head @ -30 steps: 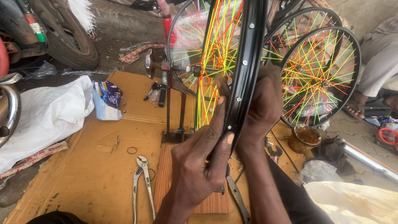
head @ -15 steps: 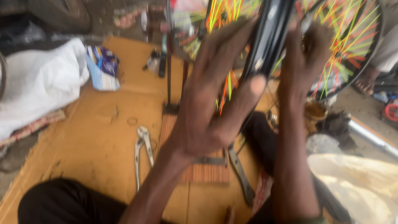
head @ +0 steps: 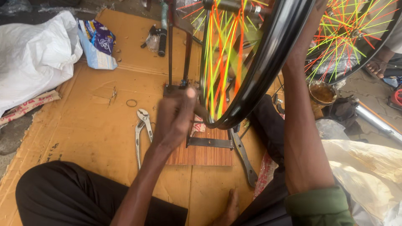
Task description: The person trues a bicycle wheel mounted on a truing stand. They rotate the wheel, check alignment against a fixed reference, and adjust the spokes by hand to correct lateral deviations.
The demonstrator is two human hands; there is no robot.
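- Head view: left hand (head: 175,118) curled at the lower edge of the black wheel rim (head: 268,62), touching it
- right hand above the frame, grip hidden
- rim upright in a stand (head: 209,142); pliers (head: 141,129) on cardboard (head: 83,125)

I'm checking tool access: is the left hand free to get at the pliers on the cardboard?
Probably yes. The left hand sits low by the black rim, the pliers lie just beside it on the cardboard, and nothing lies between them.

The right hand is cut off by the top edge beyond the black wheel rim (head: 268,62). The left hand (head: 176,115) is motion-blurred just left of the rim, its grip unclear.
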